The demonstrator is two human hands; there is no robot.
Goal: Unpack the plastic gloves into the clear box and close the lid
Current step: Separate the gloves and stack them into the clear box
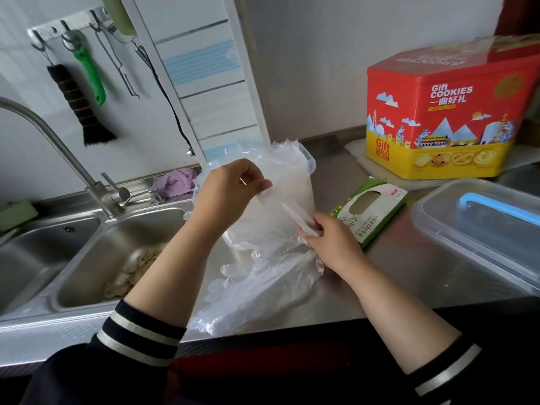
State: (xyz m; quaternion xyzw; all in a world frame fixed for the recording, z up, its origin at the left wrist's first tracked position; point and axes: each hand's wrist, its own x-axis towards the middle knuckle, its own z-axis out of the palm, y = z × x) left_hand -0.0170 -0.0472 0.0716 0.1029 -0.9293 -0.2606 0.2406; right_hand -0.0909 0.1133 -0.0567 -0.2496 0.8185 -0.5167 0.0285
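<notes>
A heap of thin clear plastic gloves [263, 276] lies on the steel counter in front of me. My left hand [228, 194] pinches one glove at its top edge and lifts it. My right hand [330, 241] pinches the same glove lower down, so it stretches between the two hands. Behind the hands stands the clear box [304, 165] with blue clips, partly hidden by plastic. The green and white glove carton [371, 209] lies on the counter to the right. A clear lid with a blue handle [479, 229] rests at the far right.
A double steel sink [96, 252] with a tap [73, 159] lies to the left, scraps in the near basin. A red and yellow cookie tin [447, 112] stands at the back right. Utensils hang on wall hooks [84, 68]. The counter's front edge [292, 328] is close.
</notes>
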